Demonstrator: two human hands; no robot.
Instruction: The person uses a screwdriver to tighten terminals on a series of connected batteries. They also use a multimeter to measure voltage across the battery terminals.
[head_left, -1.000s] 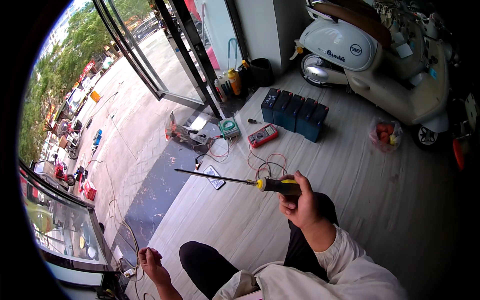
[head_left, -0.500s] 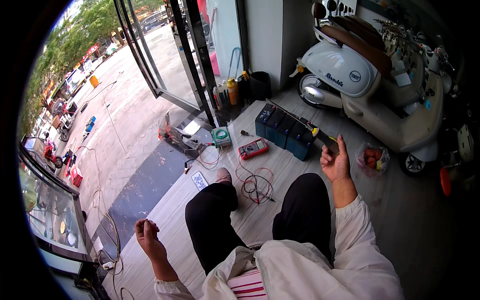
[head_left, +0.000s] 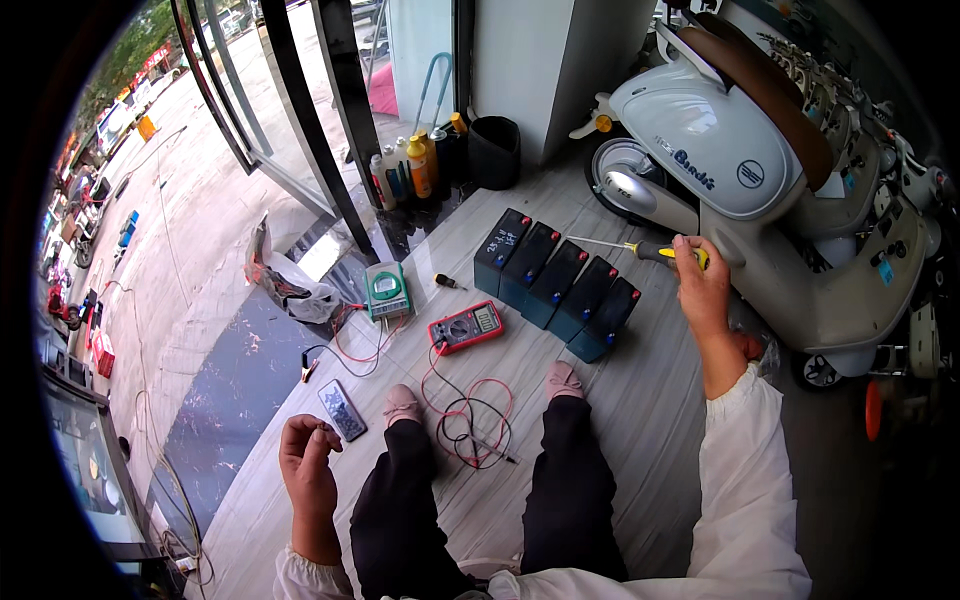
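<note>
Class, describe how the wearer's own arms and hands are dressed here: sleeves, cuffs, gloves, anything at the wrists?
Both arms wear loose, off-white fabric sleeves: the right sleeve is wrinkled and ends in a gathered cuff; only the lower end of the left sleeve shows. The left hand and right hand are ungloved, with no watch visible.

– Screwdriver [head_left: 645, 249]?
– Shaft [head_left: 600, 243], shiny metal; handle [head_left: 656, 252], plastic-looking.
– Batteries [head_left: 553, 289]?
– Smooth, apparently plastic, dull-sheened.
– Nearest scooter [head_left: 745, 235]?
– Side panel [head_left: 690, 125], glossy; seat [head_left: 750, 75], smooth, leather-like.
– Floor [head_left: 650, 450]?
– Smooth, faintly glossy, wood-grain look.
– Right sleeve [head_left: 745, 460]?
– Wrinkled cloth, matt.
</note>
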